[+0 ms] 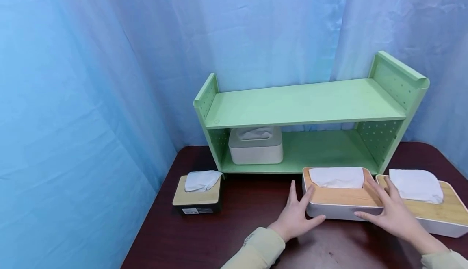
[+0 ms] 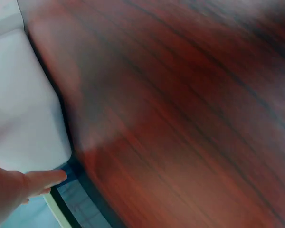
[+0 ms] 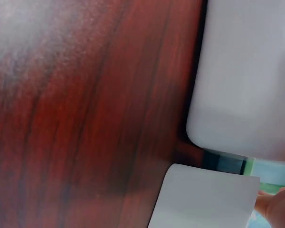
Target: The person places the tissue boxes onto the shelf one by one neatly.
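Note:
A tissue box (image 1: 343, 198) with an orange-toned wooden lid and white sides stands on the table just in front of the shelf, a white tissue (image 1: 338, 177) lying over its slot. My left hand (image 1: 295, 217) is spread at its left end, fingertips right by the edge. At the right end my right hand (image 1: 394, 212) has its fingers spread, the fingertips at the lid's edge beside a second wooden-lidded tissue box (image 1: 453, 206). In the left wrist view, fingers (image 2: 45, 179) lie along the corner of the white side (image 2: 23, 99). The right wrist view shows the box's white side (image 3: 247, 80) too.
A green two-tier shelf (image 1: 310, 102) stands at the back of the dark red table (image 1: 161, 240). On its lower level, at the left, sits a white-and-grey tissue box (image 1: 256, 151). A small black tissue box (image 1: 197, 197) with a wooden lid is at the left. Blue curtains (image 1: 109, 57) hang behind.

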Demonstrator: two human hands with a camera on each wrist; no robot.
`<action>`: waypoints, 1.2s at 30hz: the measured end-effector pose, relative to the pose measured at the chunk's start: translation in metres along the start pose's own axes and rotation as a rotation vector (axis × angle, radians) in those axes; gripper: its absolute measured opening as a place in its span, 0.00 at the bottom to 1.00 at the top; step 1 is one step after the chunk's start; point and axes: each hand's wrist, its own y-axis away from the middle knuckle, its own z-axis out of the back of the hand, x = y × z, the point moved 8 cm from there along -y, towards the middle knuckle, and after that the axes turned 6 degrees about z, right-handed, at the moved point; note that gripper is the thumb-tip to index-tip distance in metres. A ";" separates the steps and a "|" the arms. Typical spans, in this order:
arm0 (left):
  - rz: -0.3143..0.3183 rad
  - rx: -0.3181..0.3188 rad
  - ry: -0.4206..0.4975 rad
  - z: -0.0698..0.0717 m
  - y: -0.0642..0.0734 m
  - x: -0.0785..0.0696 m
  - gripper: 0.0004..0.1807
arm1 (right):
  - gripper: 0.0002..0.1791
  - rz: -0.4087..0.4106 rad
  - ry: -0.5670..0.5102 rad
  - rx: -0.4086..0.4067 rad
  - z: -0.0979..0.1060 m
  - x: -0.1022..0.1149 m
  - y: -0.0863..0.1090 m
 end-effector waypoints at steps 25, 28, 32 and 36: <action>-0.048 -0.046 0.049 -0.002 -0.009 -0.006 0.42 | 0.58 0.051 0.023 -0.101 -0.017 0.014 -0.002; -0.050 -0.054 0.043 -0.001 -0.008 -0.004 0.42 | 0.57 0.026 0.029 -0.091 -0.017 0.016 -0.004; -0.054 -0.069 0.032 0.001 -0.006 0.001 0.42 | 0.55 0.021 0.038 -0.095 -0.016 0.020 -0.007; -0.046 -0.074 0.017 0.003 -0.003 0.005 0.41 | 0.53 0.013 0.046 -0.097 -0.018 0.022 -0.007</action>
